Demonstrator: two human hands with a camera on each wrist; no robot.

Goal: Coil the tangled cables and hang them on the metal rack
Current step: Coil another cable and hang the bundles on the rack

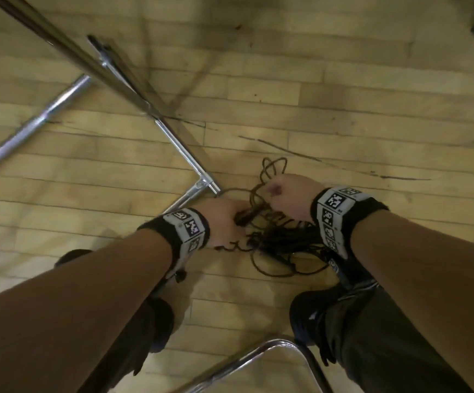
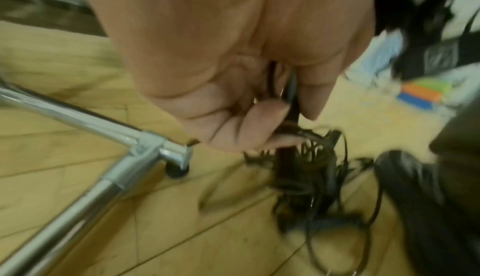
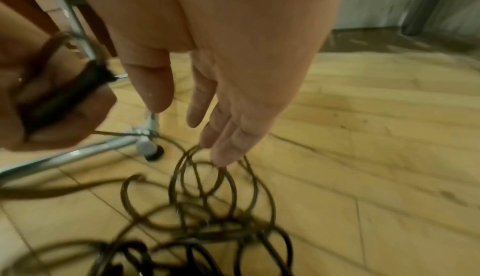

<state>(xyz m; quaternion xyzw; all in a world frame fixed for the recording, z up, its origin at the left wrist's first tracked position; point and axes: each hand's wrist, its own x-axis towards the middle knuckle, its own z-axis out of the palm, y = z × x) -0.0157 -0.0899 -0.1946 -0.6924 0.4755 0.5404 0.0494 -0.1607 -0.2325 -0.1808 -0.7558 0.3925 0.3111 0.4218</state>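
Note:
A tangle of black cables [image 1: 281, 242] lies on the wooden floor between my feet. My left hand [image 1: 230, 219] grips a dark plug end [image 1: 245, 217] of the cable, its fingers [image 2: 267, 114] curled round it above the cable pile [image 2: 311, 177]. My right hand [image 1: 275, 188] reaches down just right of it. In the right wrist view its fingers [image 3: 223, 136] hang nearly straight, tips touching the top of several cable loops [image 3: 207, 188] without closing on them. The chrome metal rack [image 1: 201, 184] has its base corner and foot [image 2: 176, 163] just left of the cables.
Rack tubes [image 1: 45, 112] run up and left across the floor. A chrome chair frame [image 1: 258, 353] curves at the bottom edge. My dark shoes [image 1: 309, 316] stand close behind the cables. Coloured items [image 2: 423, 93] lie further off on the floor.

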